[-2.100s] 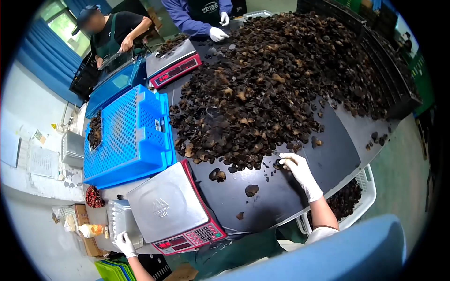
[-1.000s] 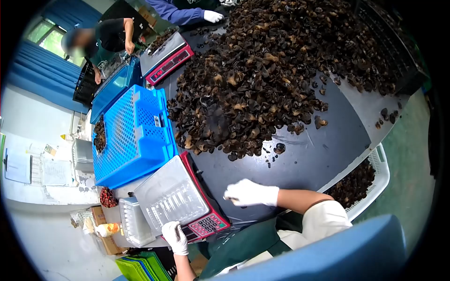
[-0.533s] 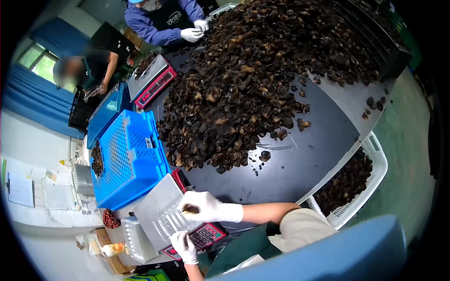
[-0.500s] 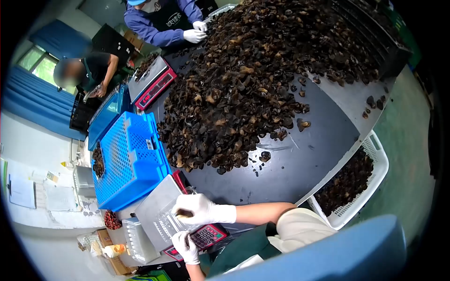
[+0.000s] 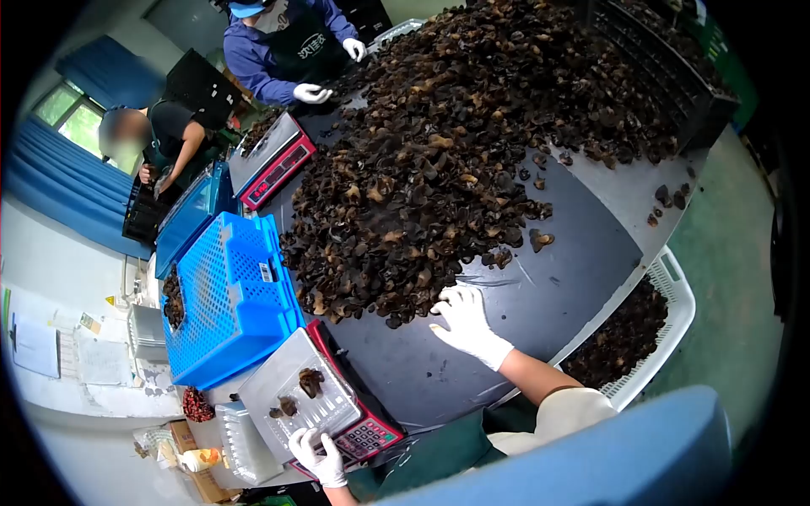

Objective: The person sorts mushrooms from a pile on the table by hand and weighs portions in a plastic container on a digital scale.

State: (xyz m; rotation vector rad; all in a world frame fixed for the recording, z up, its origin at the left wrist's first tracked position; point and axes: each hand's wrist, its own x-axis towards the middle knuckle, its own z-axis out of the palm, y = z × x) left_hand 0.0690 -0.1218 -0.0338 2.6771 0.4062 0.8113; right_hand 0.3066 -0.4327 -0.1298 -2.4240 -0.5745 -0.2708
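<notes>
My right hand (image 5: 469, 327), in a white glove, is at the near edge of a big pile of dark wood-ear-like pieces (image 5: 422, 185), its fingers spread over the dark table sheet (image 5: 557, 287). A clear plastic tray (image 5: 333, 408) lies on the red-edged scale (image 5: 278, 368) with a few dark pieces (image 5: 310, 382) in it. My left hand (image 5: 319, 456), also gloved, rests at the near edge of the tray and scale with its fingers slightly apart. Nothing is visibly held in it.
A blue crate (image 5: 224, 295) stands left of the scale, beside stacked clear trays (image 5: 245, 443). A white basket of dark pieces (image 5: 675, 337) is at the right. Across the table are a second scale (image 5: 274, 160) and a person in purple sleeves (image 5: 253, 67); another person (image 5: 173, 135) is further left.
My right hand has left the scale and reached right to the pile. Dark pieces now lie in the tray. My left hand has shifted slightly down and left. The purple-sleeved person's hands have moved apart.
</notes>
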